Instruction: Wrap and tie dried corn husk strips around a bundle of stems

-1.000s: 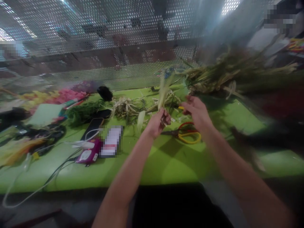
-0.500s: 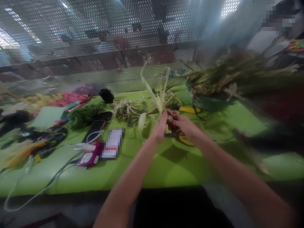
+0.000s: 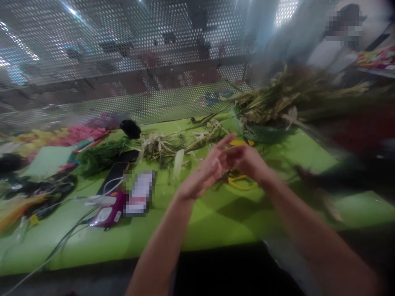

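My left hand (image 3: pixel 210 168) is raised over the green table (image 3: pixel 197 232), palm turned inward and fingers stretched out. Its fingertips overlap those of my right hand (image 3: pixel 250 162). The right hand's fingers are bent and drawn together; blur and the left fingers hide what they hold, if anything. Behind the hands lie dry pale husk strips (image 3: pixel 159 144) in a loose heap. One flat pale husk piece (image 3: pixel 178 162) lies left of my left hand. Beneath the right hand shows a yellow looped handle (image 3: pixel 242 183), and another yellow thing (image 3: pixel 242 142) lies just behind.
A green basket (image 3: pixel 262 133) heaped with dried husks stands at the back right. To the left are a magenta device (image 3: pixel 109 211) with cables, a lit phone (image 3: pixel 140 193), a dark phone (image 3: pixel 113 176), green netting (image 3: pixel 100 156) and pink-yellow material (image 3: pixel 83 135). A perforated screen (image 3: pixel 138 61) runs behind.
The upright pale husk strips held between my hands no longer show. My left hand has opened and stretched its fingers. The view has shifted slightly, moving the tabletop things left.
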A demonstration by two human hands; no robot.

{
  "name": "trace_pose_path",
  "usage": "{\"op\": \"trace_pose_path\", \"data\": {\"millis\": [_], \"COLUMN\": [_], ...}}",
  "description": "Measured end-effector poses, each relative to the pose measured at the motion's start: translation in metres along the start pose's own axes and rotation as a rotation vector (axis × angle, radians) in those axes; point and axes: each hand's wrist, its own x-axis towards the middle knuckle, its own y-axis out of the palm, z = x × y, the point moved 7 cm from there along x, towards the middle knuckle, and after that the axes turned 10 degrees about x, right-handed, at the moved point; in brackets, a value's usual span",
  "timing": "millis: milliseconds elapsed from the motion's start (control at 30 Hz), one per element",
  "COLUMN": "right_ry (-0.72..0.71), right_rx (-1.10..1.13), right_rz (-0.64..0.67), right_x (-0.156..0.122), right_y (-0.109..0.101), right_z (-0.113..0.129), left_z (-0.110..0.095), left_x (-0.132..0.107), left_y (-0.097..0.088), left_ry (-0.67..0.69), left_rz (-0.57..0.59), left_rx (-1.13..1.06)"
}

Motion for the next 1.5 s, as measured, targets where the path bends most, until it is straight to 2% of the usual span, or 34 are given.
{"op": "trace_pose_path", "data": {"millis": [67, 133, 200, 267, 333, 433, 533, 700, 867, 1033, 1300, 1500], "right_ry": [-0.053, -0.138, -0.213, -0.241, -0.223, -0.135, -0.102, -0.185, -0.246, -0.216, -0.149, -0.127], "right_rx": [-0.046, -0.093, -0.067, 0.017, 0.153, 0.407, 0.555, 0.595, 0.529, 0.538, 0.479, 0.436], "right_rz": [0.029, 0.046, 0.028, -0.003, -0.068, -0.207, -0.307, -0.406, -0.453, -0.387, -0.263, -0.284], "right_x": [-0.001, -0.003, -0.005, -0.006, -0.004, -0.001, 0.0, -0.004, -0.008, -0.004, -0.003, -0.003], "right_y": [0.004, 0.005, 0.003, -0.001, -0.007, -0.016, -0.019, -0.021, -0.023, -0.021, -0.016, -0.015], "right_z": [0.006, 0.013, 0.019, 0.02, 0.017, 0.006, 0.0, 0.008, 0.014, 0.011, 0.012, 0.012], "left_z": [0.017, 0.044, 0.069, 0.084, 0.09, 0.091, 0.092, 0.095, 0.091, 0.088, 0.088, 0.084], "left_x": [0.002, 0.003, 0.006, 0.008, 0.009, 0.01, 0.01, 0.009, 0.009, 0.007, 0.006, 0.008], "left_y": [-0.028, -0.05, -0.056, -0.051, -0.045, -0.041, -0.039, -0.042, -0.039, -0.042, -0.04, -0.039], "left_ry": [-0.038, -0.187, -0.3, -0.351, -0.374, -0.385, -0.383, -0.392, -0.397, -0.416, -0.428, -0.364], "left_rz": [-0.249, -0.341, -0.259, -0.162, -0.171, -0.294, -0.348, -0.379, -0.398, -0.461, -0.448, -0.398], "left_rx": [0.169, 0.342, 0.379, 0.342, 0.25, 0.091, -0.002, -0.053, -0.174, -0.232, -0.171, -0.036]}}
